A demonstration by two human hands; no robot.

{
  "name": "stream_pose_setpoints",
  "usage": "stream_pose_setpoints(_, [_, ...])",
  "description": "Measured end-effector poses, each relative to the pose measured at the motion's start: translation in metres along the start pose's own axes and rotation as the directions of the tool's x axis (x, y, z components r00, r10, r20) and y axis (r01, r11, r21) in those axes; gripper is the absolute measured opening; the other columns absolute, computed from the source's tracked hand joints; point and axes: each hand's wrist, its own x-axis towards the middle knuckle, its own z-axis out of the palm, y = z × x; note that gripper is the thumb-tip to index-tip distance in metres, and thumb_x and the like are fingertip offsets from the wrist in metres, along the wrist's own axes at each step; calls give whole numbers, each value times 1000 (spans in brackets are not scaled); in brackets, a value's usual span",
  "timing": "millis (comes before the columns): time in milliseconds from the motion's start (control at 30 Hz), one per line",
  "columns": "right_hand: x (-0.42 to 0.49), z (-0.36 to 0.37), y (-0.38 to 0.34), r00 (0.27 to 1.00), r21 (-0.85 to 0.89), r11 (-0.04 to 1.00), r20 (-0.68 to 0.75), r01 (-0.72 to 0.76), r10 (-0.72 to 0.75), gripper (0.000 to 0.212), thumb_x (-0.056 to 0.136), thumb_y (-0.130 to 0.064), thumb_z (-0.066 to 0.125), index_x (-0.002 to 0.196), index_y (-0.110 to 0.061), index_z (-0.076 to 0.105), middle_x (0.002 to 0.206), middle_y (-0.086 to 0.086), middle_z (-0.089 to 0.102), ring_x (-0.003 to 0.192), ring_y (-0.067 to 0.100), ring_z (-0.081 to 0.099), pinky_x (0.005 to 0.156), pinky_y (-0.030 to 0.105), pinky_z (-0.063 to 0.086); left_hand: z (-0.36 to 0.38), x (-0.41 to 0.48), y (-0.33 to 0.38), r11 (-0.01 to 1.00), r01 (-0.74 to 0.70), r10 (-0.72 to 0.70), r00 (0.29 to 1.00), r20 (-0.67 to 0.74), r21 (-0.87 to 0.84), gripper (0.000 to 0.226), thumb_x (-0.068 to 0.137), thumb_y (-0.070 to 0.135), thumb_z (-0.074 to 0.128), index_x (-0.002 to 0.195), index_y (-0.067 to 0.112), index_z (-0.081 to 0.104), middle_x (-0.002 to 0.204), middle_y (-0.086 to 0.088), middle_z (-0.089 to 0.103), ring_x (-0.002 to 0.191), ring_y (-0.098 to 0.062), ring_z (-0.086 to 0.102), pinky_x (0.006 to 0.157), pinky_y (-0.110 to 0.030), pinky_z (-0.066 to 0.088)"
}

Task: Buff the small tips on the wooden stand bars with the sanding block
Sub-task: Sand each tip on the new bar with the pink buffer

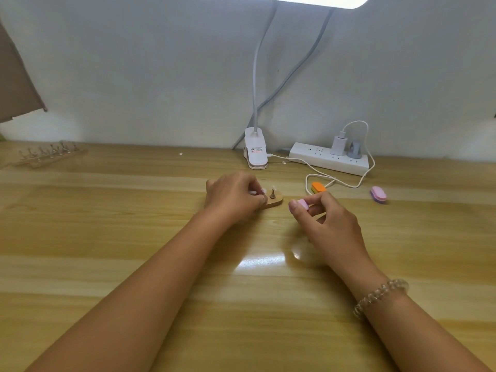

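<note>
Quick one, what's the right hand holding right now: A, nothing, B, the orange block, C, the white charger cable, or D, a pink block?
D: the right hand pinches a pink sanding block between thumb and fingers, while the orange block lies on the table beyond it.

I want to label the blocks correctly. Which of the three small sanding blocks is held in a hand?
The pale pink block, pinched by the right hand. The orange block and the purple-pink block lie untouched on the table.
</note>
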Motion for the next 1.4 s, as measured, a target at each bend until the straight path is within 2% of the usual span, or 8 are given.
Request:
stream_pose_setpoints(233, [-1,0,0,1000,-26,999,3,21,-21,28,85,-53,65,97,-29,63,80,-17,63,67,0,55,66,26,43,-1,-1,-6,997,30,-29,999,17,-66,20,80,39,72,67,35,58,76,19,61,99,-14,64,96,-36,44])
stream_pose_setpoints(500, [-2,1,2,999,-28,998,8,48,-48,27,82,-55,66,95,-31,63,79,-19,64,74,-8,55,66,27,43,5,-1,-4,998,-2,-3,998,-66,-68,16,80,44,72,72,35,62,68,21,55,98,-11,64,93,-34,38])
stream_pose_setpoints(667, [-1,2,4,999,-34,998,6,50,-50,27,82,-56,67,93,-31,63,78,-18,64,72,-7,56,64,26,42,6,-2,-5,998,-6,2,998,-59,-64,17,81,46,71,75,36,60,74,20,58,100,-12,63,93,-34,38])
stream_pose_setpoints(867, [-1,2,4,999,-36,998,4,51,-51,28,82,-55,67,94,-30,64,78,-17,64,70,-6,56,63,21,40,11,0,5,962,-130,173,970,-168,242,31,83,58,65,102,33,68,117,9,58,122,-18,46,107,-40,20])
stream_pose_setpoints(1133, [0,3,3,999,-53,998,7,37,-37,29,81,-57,66,95,-31,63,79,-18,64,65,-1,56,65,24,42,23,-10,16,929,-190,274,930,-245,319,15,91,41,62,99,32,70,121,11,58,122,-18,44,112,-43,-2])
stream_pose_setpoints(1267, [0,3,0,999,-2,999,-23,41,-41,28,82,-52,68,97,-29,63,79,-17,65,64,1,57,68,32,47,20,-17,22,881,-312,415,870,-267,355,9,87,31,62,90,25,68,107,8,66,110,-22,56,108,-43,16])
stream_pose_setpoints(1333, [1,1,-1,994,72,996,-101,51,-44,28,83,-49,68,100,-27,62,79,-16,64,63,4,58,69,34,50,20,-23,27,883,-394,462,825,-324,255,5,82,25,64,84,20,63,88,5,69,89,-25,62,88,-40,40])
stream_pose_setpoints(1400, [2,-3,-2,983,139,988,-182,62,-36,28,84,-49,66,101,-27,62,80,-15,65,66,-1,57,66,30,47,20,-33,33,921,-384,385,871,-306,64,7,84,27,64,86,24,58,80,7,67,72,-19,61,66,-35,45])
